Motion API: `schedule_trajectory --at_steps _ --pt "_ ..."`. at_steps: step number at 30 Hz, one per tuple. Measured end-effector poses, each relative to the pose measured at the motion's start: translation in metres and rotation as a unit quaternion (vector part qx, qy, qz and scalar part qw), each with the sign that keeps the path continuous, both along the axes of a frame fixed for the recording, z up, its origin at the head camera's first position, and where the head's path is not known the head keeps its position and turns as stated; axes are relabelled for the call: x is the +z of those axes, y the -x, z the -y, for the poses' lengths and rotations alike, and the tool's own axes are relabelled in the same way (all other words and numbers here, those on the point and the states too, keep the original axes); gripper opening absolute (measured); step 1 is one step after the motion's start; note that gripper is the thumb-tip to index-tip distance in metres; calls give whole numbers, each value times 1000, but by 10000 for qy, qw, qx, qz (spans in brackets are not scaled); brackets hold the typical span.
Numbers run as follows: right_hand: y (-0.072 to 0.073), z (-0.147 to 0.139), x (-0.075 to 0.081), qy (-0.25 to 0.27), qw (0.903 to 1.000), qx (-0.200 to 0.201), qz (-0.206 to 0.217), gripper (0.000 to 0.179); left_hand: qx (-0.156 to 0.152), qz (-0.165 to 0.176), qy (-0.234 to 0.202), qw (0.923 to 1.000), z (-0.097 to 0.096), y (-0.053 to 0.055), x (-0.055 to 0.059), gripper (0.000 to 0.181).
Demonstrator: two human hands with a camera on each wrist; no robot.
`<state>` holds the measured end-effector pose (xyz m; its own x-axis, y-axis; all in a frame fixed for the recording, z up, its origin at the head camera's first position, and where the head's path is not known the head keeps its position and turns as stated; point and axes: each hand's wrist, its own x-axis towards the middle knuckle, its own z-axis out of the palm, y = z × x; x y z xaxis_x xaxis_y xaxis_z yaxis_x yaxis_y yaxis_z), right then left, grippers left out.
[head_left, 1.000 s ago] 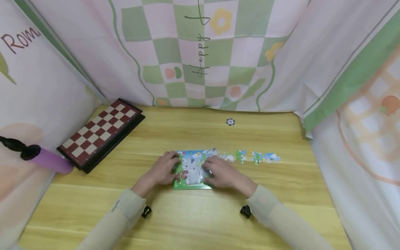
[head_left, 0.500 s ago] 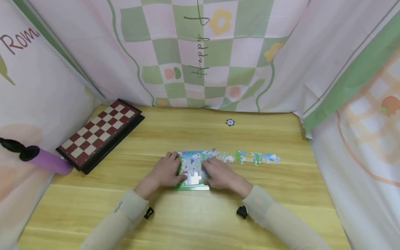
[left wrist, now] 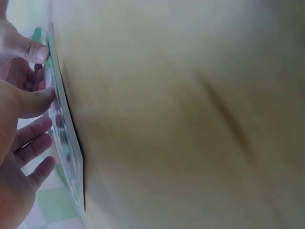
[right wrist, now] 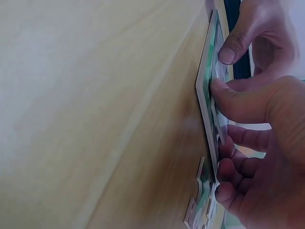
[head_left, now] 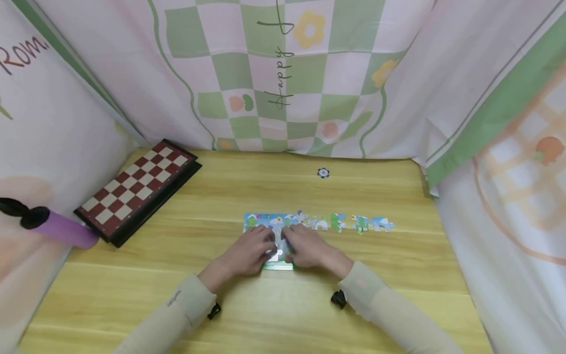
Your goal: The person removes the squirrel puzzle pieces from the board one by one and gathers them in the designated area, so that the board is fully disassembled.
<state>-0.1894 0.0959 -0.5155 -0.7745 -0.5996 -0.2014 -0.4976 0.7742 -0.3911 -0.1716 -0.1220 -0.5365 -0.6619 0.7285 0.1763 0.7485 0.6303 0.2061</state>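
Observation:
A jigsaw puzzle [head_left: 279, 265] in a green-bordered board lies flat on the wooden table, with a kitten picture largely covered by the hands. Over its middle-left part is my left hand [head_left: 249, 250], its thumb and fairly straight fingers touching the surface, as the left wrist view shows. My right hand [head_left: 309, 246] is on the right part. In the right wrist view its thumb and bent fingers pinch the edges of a puzzle piece [right wrist: 220, 121], which sits slightly raised at one end. The two thumbs are close together near the front of the board.
Several loose puzzle pieces [head_left: 338, 222] lie in a row right of the board. Behind them is a black-and-white round chip [head_left: 323, 172]. A folded checkered game board [head_left: 139, 184] and a purple bottle [head_left: 66, 230] occupy the left side. Curtains enclose the table.
My left hand has slid right from the board's left edge onto its middle, uncovering the upper left corner. The right hand has stayed nearly in place, and the view has shifted slightly.

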Motion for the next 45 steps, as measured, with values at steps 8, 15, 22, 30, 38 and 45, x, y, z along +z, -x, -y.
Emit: schedule_trajectory --at_steps 8,15,22,30,38,45 --pt "3 1 2 56 9997 106 211 45 -56 16 -29 10000 -2 -2 -1 14" --pt "5 3 2 213 9989 209 357 29 52 224 -48 9997 -4 -2 -2 13" --pt "3 0 6 184 9986 197 448 30 1 294 -34 9996 -4 -1 1 12" --pt "4 -13 12 688 9934 203 893 25 -6 606 80 9981 -2 0 7 17" --pt "11 -45 29 1308 9872 -659 633 35 -23 590 114 9982 -2 -2 9 16" --pt "10 -75 27 1375 9840 -1096 298 30 24 628 201 9978 -1 -2 7 16"
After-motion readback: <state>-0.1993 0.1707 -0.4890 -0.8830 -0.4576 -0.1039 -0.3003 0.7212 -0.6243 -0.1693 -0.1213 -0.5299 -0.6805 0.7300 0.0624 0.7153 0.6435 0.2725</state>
